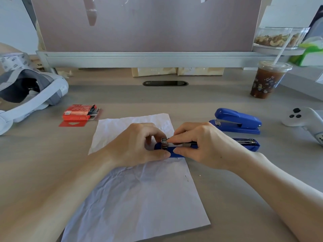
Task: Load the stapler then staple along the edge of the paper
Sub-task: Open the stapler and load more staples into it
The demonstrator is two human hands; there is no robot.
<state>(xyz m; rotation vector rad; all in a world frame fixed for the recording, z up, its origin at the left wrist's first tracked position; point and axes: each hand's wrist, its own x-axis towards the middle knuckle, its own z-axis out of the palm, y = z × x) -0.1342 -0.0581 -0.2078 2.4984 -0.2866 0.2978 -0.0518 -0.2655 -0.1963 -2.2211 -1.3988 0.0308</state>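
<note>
A blue stapler [176,153] lies opened flat across the right edge of a crumpled white sheet of paper [139,198], its metal staple channel facing up and its lid end [248,144] stretched out to the right. My left hand [138,145] grips the stapler's front end at the metal magazine. My right hand [204,144] pinches a strip of staples [176,144] with thumb and forefinger, laid along the channel. A red staple box [78,113] sits open to the left of the paper.
A second blue stapler [237,120] stands shut behind my right hand. A white headset [31,95] lies at the left, a white controller [304,119] at the right, an iced drink cup [265,81] at the back right. A partition [139,23] closes off the desk's back.
</note>
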